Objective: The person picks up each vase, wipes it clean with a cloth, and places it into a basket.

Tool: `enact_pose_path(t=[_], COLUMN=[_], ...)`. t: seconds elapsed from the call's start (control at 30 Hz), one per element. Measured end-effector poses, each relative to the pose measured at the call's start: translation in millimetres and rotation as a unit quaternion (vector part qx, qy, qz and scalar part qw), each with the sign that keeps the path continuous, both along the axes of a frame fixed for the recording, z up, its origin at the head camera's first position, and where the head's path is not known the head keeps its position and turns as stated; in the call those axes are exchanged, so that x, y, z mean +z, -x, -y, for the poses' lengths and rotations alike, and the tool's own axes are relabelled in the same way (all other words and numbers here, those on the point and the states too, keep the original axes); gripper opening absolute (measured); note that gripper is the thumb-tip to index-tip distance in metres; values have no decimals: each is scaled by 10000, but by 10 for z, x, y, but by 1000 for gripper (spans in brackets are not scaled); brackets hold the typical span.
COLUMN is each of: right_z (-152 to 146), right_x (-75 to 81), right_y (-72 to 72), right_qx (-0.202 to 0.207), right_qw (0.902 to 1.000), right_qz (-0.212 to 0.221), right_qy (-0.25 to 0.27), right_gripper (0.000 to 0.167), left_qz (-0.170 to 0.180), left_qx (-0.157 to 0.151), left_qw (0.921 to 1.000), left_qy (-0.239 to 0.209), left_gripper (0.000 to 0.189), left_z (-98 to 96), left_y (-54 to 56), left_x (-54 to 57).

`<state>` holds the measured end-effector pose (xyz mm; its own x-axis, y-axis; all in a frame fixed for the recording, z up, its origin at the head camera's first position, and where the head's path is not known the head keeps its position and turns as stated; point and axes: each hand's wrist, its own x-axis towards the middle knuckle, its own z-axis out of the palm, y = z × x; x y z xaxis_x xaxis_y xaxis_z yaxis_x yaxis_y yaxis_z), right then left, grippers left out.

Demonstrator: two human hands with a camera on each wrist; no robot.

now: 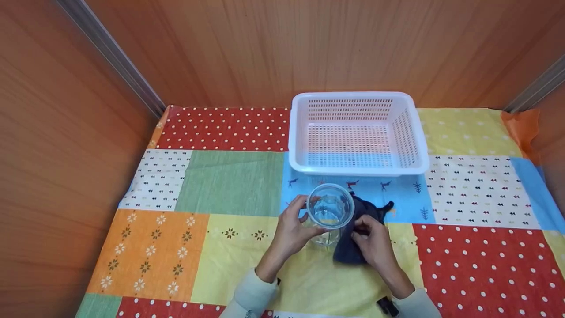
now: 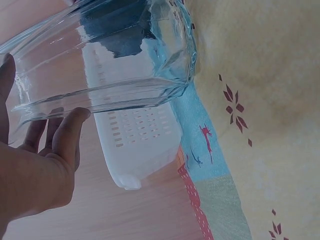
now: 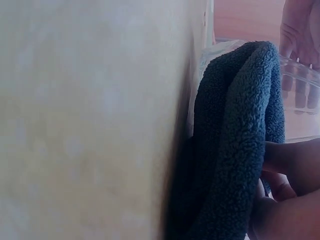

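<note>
A clear glass jar (image 1: 330, 207) with a round open rim is gripped near its top by my left hand (image 1: 295, 229). In the left wrist view, thumb and fingers hold the jar's (image 2: 115, 80) upper end, and its ribbed side shows through. My right hand (image 1: 373, 240) pinches a dark blue terry cloth (image 1: 348, 247) right beside the jar. The cloth (image 3: 240, 125) hangs folded from those fingers in the right wrist view, its lower part close to the tablecloth. A dark strap-like end (image 1: 388, 206) sticks out on the cloth's far side.
A white perforated plastic basket (image 1: 300, 159) stands beyond the hands, close to the wooden back wall (image 1: 282, 53). A patchwork tablecloth (image 1: 234, 181) covers the table. Wooden panels also rise at the left and right sides.
</note>
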<state>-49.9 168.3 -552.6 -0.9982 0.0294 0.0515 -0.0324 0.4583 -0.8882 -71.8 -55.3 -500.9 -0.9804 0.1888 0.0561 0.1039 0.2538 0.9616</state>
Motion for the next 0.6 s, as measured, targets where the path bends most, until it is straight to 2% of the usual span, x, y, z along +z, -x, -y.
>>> enact_pose_path(t=[0.27, 0.6], right_z=[2, 63], right_x=[33, 297], right_y=[-17, -32], right_qx=[-109, -176], right_qw=[9997, 9983], right_qz=[-158, -138], right_qy=[133, 539], right_gripper=[21, 20], left_qz=[34, 23], left_qx=[15, -34], left_qw=[10000, 10000], left_qy=[-26, -58], left_gripper=[61, 58], left_z=[0, 7], left_y=[-1, 3], left_x=[28, 20])
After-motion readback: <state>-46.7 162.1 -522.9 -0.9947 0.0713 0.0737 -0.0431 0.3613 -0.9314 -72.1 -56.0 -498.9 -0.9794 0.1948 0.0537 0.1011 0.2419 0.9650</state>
